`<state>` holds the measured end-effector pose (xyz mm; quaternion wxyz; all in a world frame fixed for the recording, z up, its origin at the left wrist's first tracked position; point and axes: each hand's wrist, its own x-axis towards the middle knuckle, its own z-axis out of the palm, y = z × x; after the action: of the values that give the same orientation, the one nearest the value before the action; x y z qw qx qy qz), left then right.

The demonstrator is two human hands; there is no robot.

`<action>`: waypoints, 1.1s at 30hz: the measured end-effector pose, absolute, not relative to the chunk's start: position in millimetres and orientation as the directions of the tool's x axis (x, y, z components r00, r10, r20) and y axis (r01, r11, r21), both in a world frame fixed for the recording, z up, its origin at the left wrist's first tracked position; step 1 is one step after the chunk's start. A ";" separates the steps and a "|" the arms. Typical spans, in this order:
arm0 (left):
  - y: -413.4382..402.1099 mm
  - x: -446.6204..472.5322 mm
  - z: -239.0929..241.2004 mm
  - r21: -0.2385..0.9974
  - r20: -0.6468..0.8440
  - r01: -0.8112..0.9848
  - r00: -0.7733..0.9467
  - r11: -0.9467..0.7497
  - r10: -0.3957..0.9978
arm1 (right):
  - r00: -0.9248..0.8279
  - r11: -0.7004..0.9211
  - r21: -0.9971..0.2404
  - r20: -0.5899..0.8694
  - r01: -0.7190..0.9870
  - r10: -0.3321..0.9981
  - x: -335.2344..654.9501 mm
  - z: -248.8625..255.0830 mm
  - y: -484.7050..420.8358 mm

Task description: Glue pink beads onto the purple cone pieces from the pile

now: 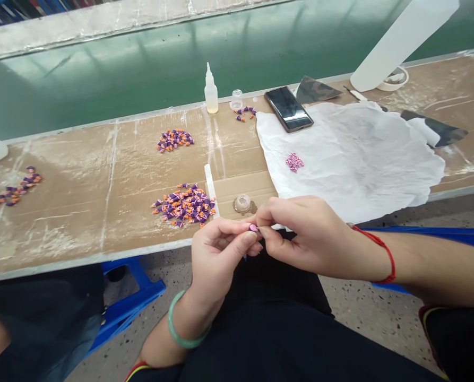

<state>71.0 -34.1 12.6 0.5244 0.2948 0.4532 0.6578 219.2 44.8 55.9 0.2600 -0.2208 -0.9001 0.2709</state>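
Note:
My left hand (216, 254) and my right hand (304, 236) meet above my lap, just in front of the table edge. Both pinch a tiny pink piece (253, 227) between their fingertips. A thin blue stick shows just below my left fingers. A pile of small purple and orange pieces (184, 204) lies on the brown table (81, 212) right beyond my left hand. A small clear cup (242, 203) and a white stick (211, 188) sit beside that pile.
White crumpled paper (360, 159) covers the table's right, bearing a small heap of pink bits (294, 162) and a black phone (289, 108). A glue bottle (210, 91), more purple-orange piles (174, 139) (16, 188) and a blue stool (129, 297) are around. Another person's dark trouser leg is at the lower left.

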 end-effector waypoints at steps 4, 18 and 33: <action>-33.6 70.3 13.4 0.894 -0.101 -0.448 -0.264 -0.029 0.959 | -0.758 0.763 -0.605 0.381 0.229 0.529 218.6 53.5 45.3; -38.7 54.3 7.6 0.937 -0.176 -0.343 -0.297 0.067 0.939 | -0.678 0.538 -0.775 0.200 0.333 0.708 241.6 44.9 61.2; 15.6 -76.1 -4.0 0.716 0.217 0.670 -0.482 0.198 0.849 | -0.467 0.415 -0.695 0.128 0.587 0.875 288.6 -2.7 93.0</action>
<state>-76.1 15.6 -4.0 0.1137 0.4960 0.7655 0.3937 288.6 93.0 -2.7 0.2449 -0.4543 -0.8047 0.2934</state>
